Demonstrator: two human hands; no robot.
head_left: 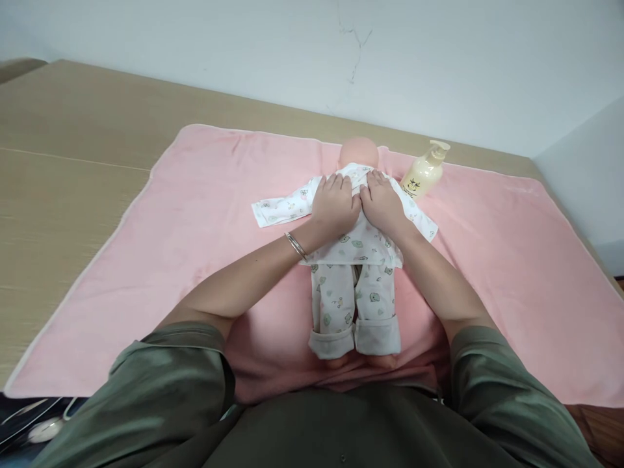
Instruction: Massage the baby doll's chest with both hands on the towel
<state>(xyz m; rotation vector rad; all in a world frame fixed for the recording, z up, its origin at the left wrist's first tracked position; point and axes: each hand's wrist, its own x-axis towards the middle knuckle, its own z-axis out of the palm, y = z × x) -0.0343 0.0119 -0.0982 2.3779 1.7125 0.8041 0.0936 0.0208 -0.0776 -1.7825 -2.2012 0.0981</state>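
A baby doll (359, 152) lies stretched out with its bald head away from me. It wears a white printed long-sleeved shirt (353, 249) and matching trousers (336, 299) with turned-up cuffs; its feet just show below them. My left hand (336, 205) rests flat on the left side of the shirt's upper part, fingers extended. Beside it, my right hand (383, 203) lies on the other side, fingers likewise stretched out. The thumbs nearly meet over the middle. Both shirt sleeves spread outward. Which way the doll faces, I cannot tell.
The doll lies on a pink blanket (507, 273) spread over a wooden table (63, 156). A pump bottle (423, 174) of pale yellow liquid leans near the right sleeve. A cracked white wall (273, 52) stands behind. Dark items with a white object (46, 429) show at lower left.
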